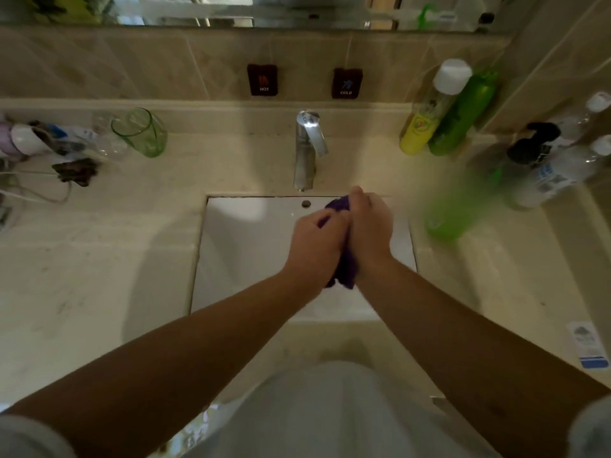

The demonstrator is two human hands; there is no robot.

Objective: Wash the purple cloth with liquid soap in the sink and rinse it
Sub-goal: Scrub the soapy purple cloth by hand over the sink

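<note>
Over the white sink, the left hand and the right hand press together around the purple cloth, each with fingers curled on it. The cloth is bunched between the palms; one end shows above the knuckles, the other hangs below the wrists. The tap stands just behind the hands. On the bench, a blurred green bottle stands right of the sink, a green glass to the far left
</note>
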